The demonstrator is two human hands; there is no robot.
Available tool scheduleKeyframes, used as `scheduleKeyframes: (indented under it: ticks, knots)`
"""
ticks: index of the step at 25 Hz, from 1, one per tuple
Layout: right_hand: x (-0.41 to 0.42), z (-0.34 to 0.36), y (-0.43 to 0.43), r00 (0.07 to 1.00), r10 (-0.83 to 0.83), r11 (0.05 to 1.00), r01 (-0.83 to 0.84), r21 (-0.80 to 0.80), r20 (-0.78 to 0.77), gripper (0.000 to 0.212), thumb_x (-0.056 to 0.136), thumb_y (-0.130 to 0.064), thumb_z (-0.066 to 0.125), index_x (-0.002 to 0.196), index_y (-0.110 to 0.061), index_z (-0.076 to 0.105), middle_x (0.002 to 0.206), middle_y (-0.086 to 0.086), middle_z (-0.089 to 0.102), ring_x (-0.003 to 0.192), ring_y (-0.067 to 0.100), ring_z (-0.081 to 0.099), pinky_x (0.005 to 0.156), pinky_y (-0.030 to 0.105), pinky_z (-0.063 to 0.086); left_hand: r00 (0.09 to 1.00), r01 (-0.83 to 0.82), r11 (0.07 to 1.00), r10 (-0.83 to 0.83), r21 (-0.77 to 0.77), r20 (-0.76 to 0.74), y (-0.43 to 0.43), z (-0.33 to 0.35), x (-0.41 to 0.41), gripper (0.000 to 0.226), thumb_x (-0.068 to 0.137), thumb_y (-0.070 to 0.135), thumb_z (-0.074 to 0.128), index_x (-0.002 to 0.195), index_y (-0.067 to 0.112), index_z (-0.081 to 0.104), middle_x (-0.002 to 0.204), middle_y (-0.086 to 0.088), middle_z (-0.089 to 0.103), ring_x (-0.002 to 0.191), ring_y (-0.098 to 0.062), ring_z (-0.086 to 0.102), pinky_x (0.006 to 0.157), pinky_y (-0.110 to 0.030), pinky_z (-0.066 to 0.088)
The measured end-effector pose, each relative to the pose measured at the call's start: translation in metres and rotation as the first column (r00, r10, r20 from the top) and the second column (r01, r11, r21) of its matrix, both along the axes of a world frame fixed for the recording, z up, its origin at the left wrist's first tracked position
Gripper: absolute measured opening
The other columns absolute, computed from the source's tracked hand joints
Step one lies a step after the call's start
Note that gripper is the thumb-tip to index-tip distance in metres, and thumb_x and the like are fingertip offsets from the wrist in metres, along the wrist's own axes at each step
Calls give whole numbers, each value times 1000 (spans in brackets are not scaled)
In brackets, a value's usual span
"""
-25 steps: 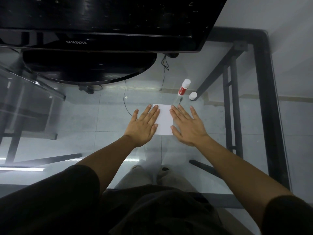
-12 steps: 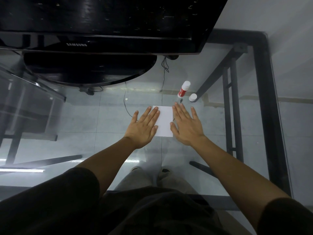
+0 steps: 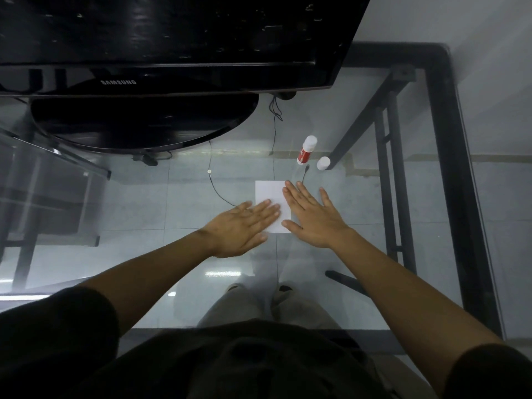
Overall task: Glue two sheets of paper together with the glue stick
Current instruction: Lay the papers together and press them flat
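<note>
A small white paper (image 3: 269, 193) lies flat on the glass table. My left hand (image 3: 243, 228) rests palm down over its lower left part, fingers together and pointing right. My right hand (image 3: 312, 216) lies flat with spread fingers on the paper's right edge. Whether one or two sheets lie there I cannot tell. The red and white glue stick (image 3: 306, 149) stands upright behind the paper, and its white cap (image 3: 323, 163) sits just to its right.
A black Samsung monitor (image 3: 161, 41) on a round stand (image 3: 144, 125) fills the back left. A thin cable (image 3: 214, 185) runs from it toward the paper. The table's black frame (image 3: 457, 174) runs along the right side. My legs show through the glass.
My left hand has slid down and turned so its fingers point right across the paper. My right hand has stayed flat at the paper's right edge.
</note>
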State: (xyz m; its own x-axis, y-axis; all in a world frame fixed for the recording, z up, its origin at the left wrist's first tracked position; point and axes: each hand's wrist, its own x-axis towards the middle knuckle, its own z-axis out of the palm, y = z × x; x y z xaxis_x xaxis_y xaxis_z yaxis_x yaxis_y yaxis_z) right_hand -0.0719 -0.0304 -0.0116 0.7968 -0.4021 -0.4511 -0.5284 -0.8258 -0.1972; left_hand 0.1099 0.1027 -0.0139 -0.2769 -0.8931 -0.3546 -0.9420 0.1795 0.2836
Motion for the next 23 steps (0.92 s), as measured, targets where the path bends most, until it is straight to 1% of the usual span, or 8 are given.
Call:
scheduleKeyframes:
  ticks: [2, 5, 9, 12, 15, 18, 20, 23]
  knots:
    - [1, 1, 0, 1000, 6, 1000, -6, 6, -10, 70, 93, -55, 20, 144, -19, -14, 155, -2, -17, 141, 16, -17, 111, 47, -9, 991, 136, 991, -136, 17, 3, -4, -4, 7, 57, 90, 56, -3, 138, 31, -21, 147, 11, -21, 134, -6, -27, 103, -25, -24]
    - [0, 3, 0, 1000, 26, 1000, -26, -5, -3, 69, 94, -53, 19, 144, -18, -13, 155, -2, -17, 141, 14, -17, 111, 47, -8, 989, 147, 989, -147, -11, 23, -22, -9, 17, 55, 93, 53, 0, 139, 31, -21, 149, 10, -18, 132, -2, -30, 106, -28, -20]
    - [1, 3, 0, 1000, 24, 1000, -24, -12, -7, 70, 94, -52, 19, 144, -16, -13, 156, -2, -15, 142, 15, -14, 112, 48, -6, 993, 60, 996, -52, -67, 109, -47, -5, 32, 55, 93, 49, -1, 140, 27, -21, 150, 7, -16, 135, -6, -21, 110, -34, -11]
    - [1, 2, 1, 1000, 14, 1000, -15, -24, -19, 70, 94, -53, 20, 144, -17, -14, 156, -2, -14, 142, 15, -13, 112, 49, -4, 986, -29, 997, 41, -75, 163, -45, -2, 21, 55, 94, 46, 0, 139, 23, -22, 154, 2, -14, 138, -8, -17, 111, -36, -10]
    - [4, 1, 5, 999, -20, 999, 19, -40, -40, 71, 94, -53, 21, 143, -18, -16, 156, -2, -16, 142, 16, -15, 111, 49, -8, 946, -239, 968, 250, -80, 208, -34, -4, -4, 57, 94, 45, -1, 138, 17, -23, 157, -3, -12, 142, -15, -13, 109, -37, -13]
    - [6, 0, 9, 998, -37, 997, 33, -72, -56, 72, 94, -52, 22, 143, -17, -16, 156, 0, -16, 142, 18, -16, 111, 49, -10, 868, -434, 898, 438, -74, 233, -25, -5, -24, 61, 94, 46, -1, 141, 12, -20, 156, -6, -13, 143, -19, -13, 109, -38, -14]
    - [7, 1, 12, 998, -37, 996, 32, -87, -57, 72, 94, -52, 22, 144, -16, -15, 156, 1, -16, 142, 19, -15, 111, 49, -9, 843, -483, 874, 482, -60, 240, -18, -5, -32, 64, 93, 48, -2, 141, 12, -20, 156, -6, -14, 142, -21, -14, 108, -38, -14]
    - [7, 1, 14, 997, -43, 995, 37, -98, -59, 72, 94, -51, 23, 144, -15, -14, 156, 2, -16, 142, 20, -15, 111, 48, -9, 837, -486, 872, 483, -57, 259, -1, -4, -36, 64, 90, 50, -6, 139, 13, -24, 156, -5, -15, 142, -21, -15, 108, -39, -15]
